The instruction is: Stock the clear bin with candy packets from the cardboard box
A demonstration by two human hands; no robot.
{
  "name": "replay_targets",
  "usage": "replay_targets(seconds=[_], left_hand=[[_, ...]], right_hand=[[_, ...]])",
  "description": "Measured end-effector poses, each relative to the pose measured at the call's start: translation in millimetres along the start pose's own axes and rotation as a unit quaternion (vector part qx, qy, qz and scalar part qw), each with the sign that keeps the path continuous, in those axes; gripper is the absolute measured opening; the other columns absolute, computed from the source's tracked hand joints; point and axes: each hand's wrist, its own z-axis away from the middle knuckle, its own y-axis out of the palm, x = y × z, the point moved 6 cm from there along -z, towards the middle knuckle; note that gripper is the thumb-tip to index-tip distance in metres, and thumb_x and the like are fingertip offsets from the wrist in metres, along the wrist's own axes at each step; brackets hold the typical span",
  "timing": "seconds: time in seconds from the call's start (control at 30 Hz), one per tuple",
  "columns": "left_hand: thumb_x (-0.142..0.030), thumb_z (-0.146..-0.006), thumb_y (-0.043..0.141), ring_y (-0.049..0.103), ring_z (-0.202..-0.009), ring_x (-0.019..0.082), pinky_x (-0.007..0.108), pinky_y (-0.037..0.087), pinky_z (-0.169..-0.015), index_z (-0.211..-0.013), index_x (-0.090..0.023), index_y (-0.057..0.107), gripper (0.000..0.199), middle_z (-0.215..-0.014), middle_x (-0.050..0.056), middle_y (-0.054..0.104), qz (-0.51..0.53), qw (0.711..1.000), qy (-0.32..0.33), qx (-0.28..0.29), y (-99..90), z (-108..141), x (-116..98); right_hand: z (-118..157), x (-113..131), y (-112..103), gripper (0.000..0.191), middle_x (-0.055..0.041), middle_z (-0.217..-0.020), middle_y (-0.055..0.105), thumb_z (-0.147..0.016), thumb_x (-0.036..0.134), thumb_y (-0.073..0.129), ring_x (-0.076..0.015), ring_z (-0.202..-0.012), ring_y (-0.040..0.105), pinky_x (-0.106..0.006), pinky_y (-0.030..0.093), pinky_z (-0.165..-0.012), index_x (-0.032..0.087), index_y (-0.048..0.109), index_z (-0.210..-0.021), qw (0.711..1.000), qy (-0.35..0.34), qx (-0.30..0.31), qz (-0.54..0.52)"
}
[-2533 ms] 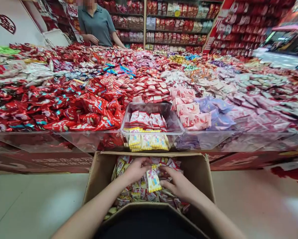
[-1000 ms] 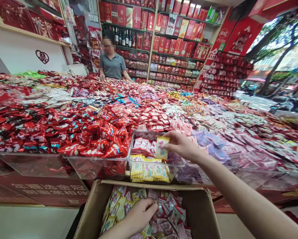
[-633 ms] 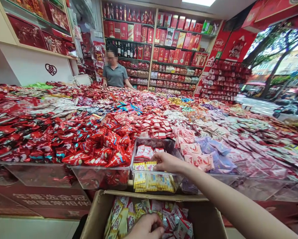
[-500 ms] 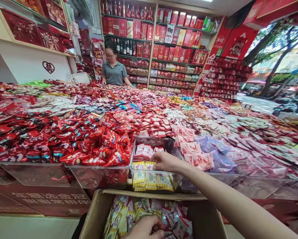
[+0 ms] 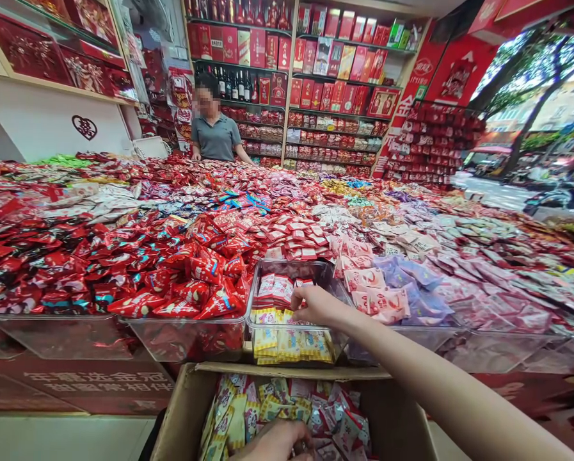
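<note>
My right hand [image 5: 318,306] reaches into a clear plastic bin [image 5: 294,328], its fingers curled down over the small packets; what the fingertips hold, if anything, is hidden. Yellow packets [image 5: 279,344] line the bin's front, with red-and-white packets [image 5: 276,289] behind them. Below, my left hand [image 5: 279,440] is inside a cardboard box [image 5: 287,369], thumb and fingers curled together low among loose yellow packets [image 5: 236,422] and pink-and-white packets [image 5: 332,415]. Whether it grips one cannot be made out.
Red candy packets [image 5: 219,269] heap up left of the bin; pink packets [image 5: 380,302] and purple packets [image 5: 423,294] lie right. A person in a grey shirt [image 5: 215,137] stands across the display, before shelves of red boxes [image 5: 337,95].
My right hand has drawn its fingers closer together over the bin. My left hand has shifted slightly among the packets in the box. The camera view has moved a little.
</note>
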Motion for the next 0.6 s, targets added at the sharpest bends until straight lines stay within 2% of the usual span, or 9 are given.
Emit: replay_targets(seconds=[0.13,0.3,0.37,0.6], left_hand=[[-0.040,-0.075,0.050,0.053,-0.087,0.019,0.024,0.040,-0.073,-0.101,-0.026,0.059,0.030,-0.094,0.001,0.063,-0.005,1.000,0.012,0.012,1.0,2,-2],[-0.043,-0.076,0.048,0.053,-0.086,0.019,0.024,0.039,-0.072,-0.101,-0.026,0.058,0.032,-0.092,0.002,0.061,-0.027,0.999,0.018,0.013,-4.1,12,-11],[-0.045,-0.077,0.047,0.053,-0.087,0.020,0.025,0.039,-0.072,-0.101,-0.025,0.058,0.033,-0.093,0.003,0.060,-0.032,0.999,0.026,0.001,-7.7,17,-17],[-0.043,-0.078,0.046,0.053,-0.088,0.021,0.026,0.038,-0.075,-0.104,-0.029,0.058,0.032,-0.096,0.002,0.060,-0.014,0.998,0.054,0.003,-8.2,26,-22]], right_hand=[[-2,0,9,0.013,-0.0028,-0.073,0.065,-0.064,0.023,0.063,-0.0144,-0.069,0.056,-0.021,0.039,-0.059,0.017,0.069,-0.075,0.998,-0.037,0.051,0.007],[-4,-6,18,0.031,-0.0048,-0.084,0.066,-0.057,0.021,0.068,-0.0172,-0.079,0.057,-0.021,0.040,-0.061,0.017,0.068,-0.088,0.989,0.026,0.141,0.034],[-5,-7,19,0.035,-0.0062,-0.089,0.065,-0.058,0.022,0.067,-0.0181,-0.081,0.058,-0.021,0.040,-0.062,0.017,0.066,-0.093,0.989,0.031,0.140,0.043],[-11,-5,17,0.024,-0.0055,-0.085,0.066,-0.065,0.021,0.062,-0.0175,-0.078,0.057,-0.022,0.039,-0.061,0.017,0.065,-0.088,0.991,0.005,0.097,0.091]])
